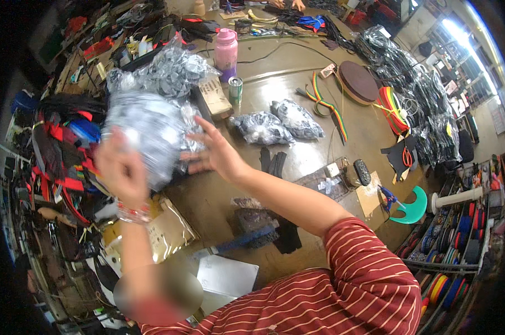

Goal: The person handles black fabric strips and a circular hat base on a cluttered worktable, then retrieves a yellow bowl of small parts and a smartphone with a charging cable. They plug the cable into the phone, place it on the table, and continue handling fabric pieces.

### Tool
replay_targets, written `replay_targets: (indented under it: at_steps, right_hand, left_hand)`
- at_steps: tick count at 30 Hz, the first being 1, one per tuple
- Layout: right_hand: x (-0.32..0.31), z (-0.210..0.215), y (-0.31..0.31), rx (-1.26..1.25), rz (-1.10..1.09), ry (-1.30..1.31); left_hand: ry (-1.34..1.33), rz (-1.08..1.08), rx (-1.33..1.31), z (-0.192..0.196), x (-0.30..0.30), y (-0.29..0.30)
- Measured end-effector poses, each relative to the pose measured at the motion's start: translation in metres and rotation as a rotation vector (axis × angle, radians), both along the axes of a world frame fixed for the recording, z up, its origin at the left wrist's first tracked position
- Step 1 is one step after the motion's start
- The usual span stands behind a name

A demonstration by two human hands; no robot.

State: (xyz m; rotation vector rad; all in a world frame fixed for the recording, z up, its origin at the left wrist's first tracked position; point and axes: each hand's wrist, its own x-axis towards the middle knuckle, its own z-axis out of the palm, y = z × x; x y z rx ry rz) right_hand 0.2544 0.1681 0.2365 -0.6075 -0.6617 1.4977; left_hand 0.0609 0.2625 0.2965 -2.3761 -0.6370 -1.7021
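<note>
A large clear plastic bag [146, 125] of greyish pieces, smeared by motion, is at the left of the table. My left hand [123, 170] overlaps its near left side; its fingers are too blurred to show a grip. On the bag's right side is my right hand [221, 151], open, with fingers spread toward the bag; whether they touch it I cannot tell. Behind lie more filled plastic bags [171, 64] in a heap. Two smaller clear bags of dark pieces, one left [261, 127] and one right [298, 118], rest on the table to the right.
A pink bottle [226, 53], a can [235, 89] and a cardboard box [213, 96] stand beyond my hands. Striped webbing [325, 103], a brown roll [357, 82] and red-handled scissors [407, 157] lie rightward. Black and red fabric pieces [57, 151] crowd the left. Another person's hands [288, 4] show at the far edge.
</note>
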Motion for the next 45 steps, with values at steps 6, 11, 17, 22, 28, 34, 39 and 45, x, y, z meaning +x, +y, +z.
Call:
replay_targets:
  at_steps: [6, 11, 17, 22, 28, 34, 39, 45]
  right_hand:
    - [0.059, 0.016, -0.09, -0.363, -0.308, -0.134]
    - [0.116, -0.02, -0.083, -0.386, -0.571, -0.012]
    - [0.059, -0.07, -0.199, -0.265, 0.362, -0.425]
    - [0.104, -0.122, -0.358, -0.606, 0.857, -0.322]
    - [0.244, -0.226, -0.424, -0.807, -1.136, -0.033]
    - [0.274, -0.252, -0.373, -0.834, -1.053, 0.173]
    - [0.269, -0.222, -0.351, -0.797, -1.051, 0.244]
    - [0.286, -0.218, -0.31, -0.7, -0.978, 0.137]
  left_hand:
    - [0.202, -0.153, -0.33, -0.041, 0.038, -0.122]
    - [0.133, -0.192, -0.749, -0.06, 0.016, -0.187]
    - [0.182, -0.433, -1.769, -0.151, -0.008, -0.288]
    - [-0.859, -0.372, -2.334, -0.215, -0.007, -0.348]
    - [-0.992, -0.223, -2.176, -0.235, 0.026, -0.35]
    - [-1.089, -0.041, -2.045, -0.242, 0.043, -0.348]
    - [-1.155, 0.102, -1.925, -0.258, 0.061, -0.32]
    - [-1.128, 0.15, -1.961, -0.272, 0.075, -0.267]
